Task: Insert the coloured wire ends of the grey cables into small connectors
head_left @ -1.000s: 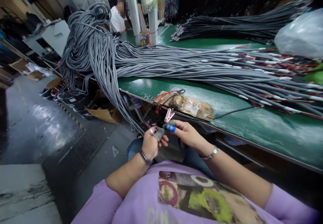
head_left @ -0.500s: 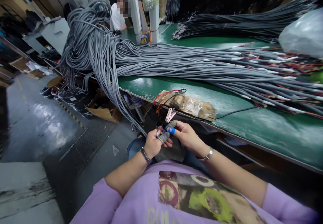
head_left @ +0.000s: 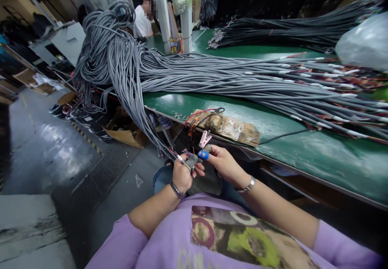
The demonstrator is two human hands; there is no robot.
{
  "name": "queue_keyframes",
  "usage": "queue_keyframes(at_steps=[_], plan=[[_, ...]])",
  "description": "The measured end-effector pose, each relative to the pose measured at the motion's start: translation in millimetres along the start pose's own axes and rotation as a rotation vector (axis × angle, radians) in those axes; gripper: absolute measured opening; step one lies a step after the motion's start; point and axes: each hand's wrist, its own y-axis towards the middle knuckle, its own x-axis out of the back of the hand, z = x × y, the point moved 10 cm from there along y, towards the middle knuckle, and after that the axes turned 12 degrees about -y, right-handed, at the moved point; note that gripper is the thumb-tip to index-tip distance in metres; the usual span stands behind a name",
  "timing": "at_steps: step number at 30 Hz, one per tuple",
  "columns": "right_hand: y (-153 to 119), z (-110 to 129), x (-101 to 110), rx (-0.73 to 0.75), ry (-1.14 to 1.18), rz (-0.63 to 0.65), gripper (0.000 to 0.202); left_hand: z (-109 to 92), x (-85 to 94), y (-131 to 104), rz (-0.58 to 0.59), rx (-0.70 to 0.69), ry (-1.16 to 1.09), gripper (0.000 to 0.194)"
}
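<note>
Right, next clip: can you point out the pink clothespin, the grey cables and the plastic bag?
Pink clothespin [head_left: 203, 141]: head view, on its body.
Grey cables [head_left: 182, 75]: head view, middle of the stretch along the table.
Plastic bag [head_left: 363, 40]: head view, on its side.

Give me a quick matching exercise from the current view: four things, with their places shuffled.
1. Pink plastic clothes peg
2. Blue finger cover
3. Thin multicoloured wire ends
4. Long black cable bundle

A. At the left hand's fingertips
B. Far side of the glossy green table
C. Between the brown taped cardboard and the right hand
D. Worn on the right hand

Pairs: 1-C, 2-D, 3-A, 4-B
</note>
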Motion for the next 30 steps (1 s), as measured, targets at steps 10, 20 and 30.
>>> queue_keyframes(at_steps=[10, 20, 30], plan=[[-2, -4, 0, 0.01, 0.068, -0.01, 0.026, -4, 3.3, 0, -0.049, -0.03, -0.031, 0.038], [9, -29, -7, -0.289, 0.467, 0.104, 0.037, -17, -13.1, -4, 0.058, 0.015, -0.027, 0.033], [18, -2, 10, -0.025, 0.157, -0.088, 0.049, -14, -21.1, 5, 0.129, 0.063, -0.026, 0.029]])
